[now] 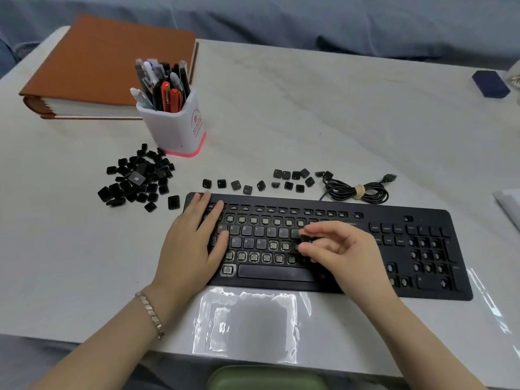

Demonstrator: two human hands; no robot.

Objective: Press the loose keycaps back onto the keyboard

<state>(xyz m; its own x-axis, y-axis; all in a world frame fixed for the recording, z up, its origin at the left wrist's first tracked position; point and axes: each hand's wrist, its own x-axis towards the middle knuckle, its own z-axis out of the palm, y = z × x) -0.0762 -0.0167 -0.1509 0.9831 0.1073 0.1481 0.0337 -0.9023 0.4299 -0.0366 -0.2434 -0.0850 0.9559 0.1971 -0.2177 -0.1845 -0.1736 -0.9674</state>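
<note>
The black keyboard (365, 220) lies on the table, many of its sockets bare. The left hand (194, 243) is laid flat on its left end, fingers straight. A single keycap (306, 238) is pinched between thumb and forefinger of the right hand (340, 249), just above the home row, right of the fitted G; the other fingers are loosely curled.

A heap of loose keycaps (138, 178) and a scattered row of keycaps (247, 187) remain behind the keyboard.

The step in hand is judged to be seating. Alignment over the bare socket and a straight downward press are called for next.
</note>
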